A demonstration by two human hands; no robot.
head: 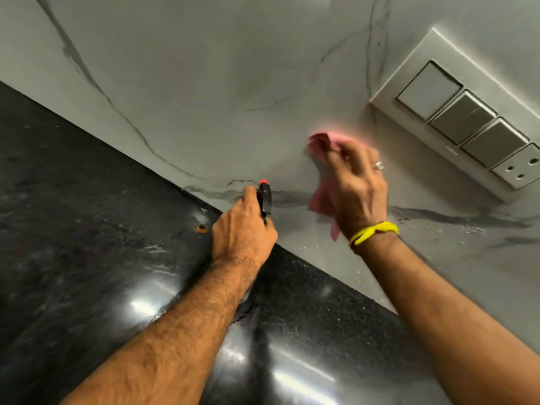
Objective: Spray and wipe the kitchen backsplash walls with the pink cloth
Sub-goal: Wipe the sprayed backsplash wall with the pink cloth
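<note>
The right hand (358,190) has the pink cloth (321,171) bunched in curled fingers and presses it against the marble wall (204,83), just left of and below the switch plate (467,121). The hand and cloth are blurred, so exactly how the fingers lie cannot be read, but this grip is clearly closed around the cloth. A loose tail of cloth hangs below the palm toward the wrist, which carries a yellow band (375,230).

The left hand (244,232) is wrapped around the spray bottle (264,200), of which only the black head and red nozzle tip show above the fist. The nozzle points at the wall low down, near the seam where the wall meets the black tabletop (87,200). Whether a finger sits on the trigger is hidden.

The cloth looks soft, light and limp. It will fold and slip under the palm unless held in a wad, so a bunched grip with the flat of the fingers pushing it to the wall seems right. The wall looks hard, smooth and glossy, so the cloth should slide easily on it. The bottle is stiff plastic, best held at the neck as now. Small specks or droplets show on the wall to the right, below the switch plate, which suggests that stretch is not yet wiped. Spray near the sockets could be a risk.
</note>
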